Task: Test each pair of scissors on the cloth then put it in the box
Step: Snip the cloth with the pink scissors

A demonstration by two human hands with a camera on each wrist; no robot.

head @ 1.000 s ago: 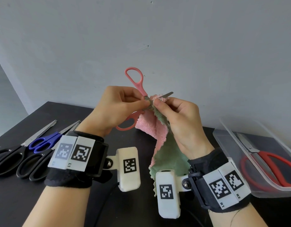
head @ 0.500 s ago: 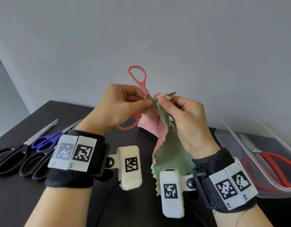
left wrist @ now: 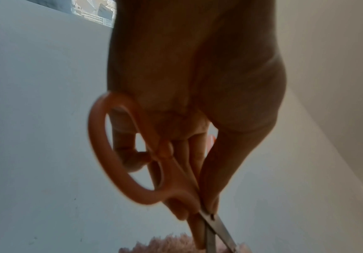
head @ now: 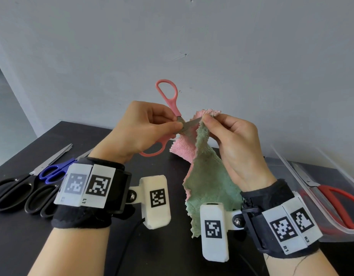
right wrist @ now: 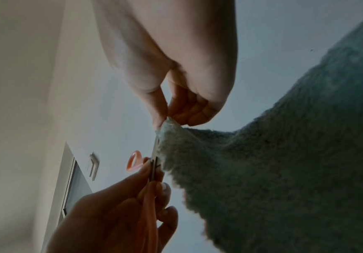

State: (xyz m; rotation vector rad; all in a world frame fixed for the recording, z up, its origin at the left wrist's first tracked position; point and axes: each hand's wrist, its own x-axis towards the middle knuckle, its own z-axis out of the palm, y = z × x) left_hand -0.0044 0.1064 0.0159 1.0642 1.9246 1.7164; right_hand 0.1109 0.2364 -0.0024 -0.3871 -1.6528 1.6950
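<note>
My left hand (head: pixel 152 126) pinches the pink-handled scissors (head: pixel 168 96) at the pivot, handles spread wide, one loop up and one (head: pixel 152 152) below the hand. Their short blades (head: pixel 190 124) touch the top edge of the pink-and-green cloth (head: pixel 208 176). My right hand (head: pixel 228 132) pinches that cloth at its top corner, and the rest hangs down over the table. In the left wrist view the pink scissors (left wrist: pixel 132 171) sit under my fingers, blades (left wrist: pixel 219 231) at the pink fluff. In the right wrist view the green cloth (right wrist: pixel 284 154) meets the blade (right wrist: pixel 155 154).
A clear plastic box (head: pixel 311 196) at the right holds red-handled scissors (head: pixel 339 204). On the black table (head: pixel 32 246) at the left lie black-handled scissors (head: pixel 12 192), blue-handled scissors (head: pixel 52 172) and another black pair (head: pixel 42 202). A grey wall stands close behind.
Both hands have drifted slightly right and up with scissors and cloth. The blade tip that stuck out past the cloth's top is now hidden behind my right fingers.
</note>
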